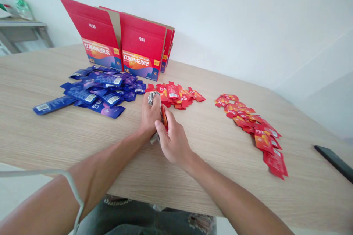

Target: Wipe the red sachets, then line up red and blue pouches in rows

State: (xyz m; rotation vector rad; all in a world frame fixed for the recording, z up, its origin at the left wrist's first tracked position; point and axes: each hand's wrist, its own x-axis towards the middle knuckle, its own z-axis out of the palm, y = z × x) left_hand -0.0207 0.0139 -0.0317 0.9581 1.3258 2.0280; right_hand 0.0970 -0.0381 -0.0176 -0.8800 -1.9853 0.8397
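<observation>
My left hand (149, 115) is closed around a crumpled grey-and-white cloth (153, 97), which pokes out above the fist and again below it. Beside it, my right hand (175, 140) grips a red sachet (164, 118), pressed against the cloth between the two hands. Much of this sachet is hidden by the fingers. Just beyond the hands lies a pile of red sachets (179, 95). To the left is a heap of blue sachets (102, 88), and on the right more red sachets (248, 117) lie in a long overlapping row.
Red-and-blue cartons (140, 49) with raised lids stand behind the piles, near the white wall. A black flat object (335, 161) lies at the table's right edge. A pale cable (70, 180) crosses my left forearm. Another table (24, 25) stands at the far left.
</observation>
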